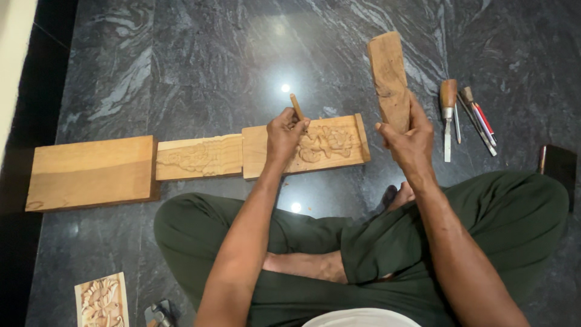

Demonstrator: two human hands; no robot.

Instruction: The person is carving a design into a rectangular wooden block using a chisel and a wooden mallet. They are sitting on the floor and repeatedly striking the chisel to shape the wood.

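- Two bare hands at work over a dark marble floor (200,66); person sits cross-legged in dark green trousers (387,242), one bare foot showing between the knees.
- Nearest, at the floor's near-left corner: small carved relief tile (101,301), cut off by the frame's bottom edge. Just right of it a metal tool (158,313), mostly out of frame, kind not clear.
- Left hand (285,134): fingers curled tight round a thin wooden-handled chisel (297,108), held near upright, handle sticking out above the fist. Tip is hidden behind the hand; looks set on the carved panel (305,146), contact itself not visible.
- Carved panel lies flat just ahead of the knees, floral relief on its right half, left part covered by the hand.
- Right hand (411,140): clamped on the lower end of a rough wooden mallet block (388,79), raised upright, right of the panel and clear of it. Hands well apart.
- In line left of the carved panel, touching end to end: a narrower carved strip (198,157), then a plain wooden board (91,172) towards the floor's left edge.
- Right of the mallet: chisel with a bulbous wooden handle (448,112), then a bundle of thin tools (478,118) with red on one; count is hard to make out.
- Far right: dark flat object (560,166), partly hidden by the knee, not identifiable.
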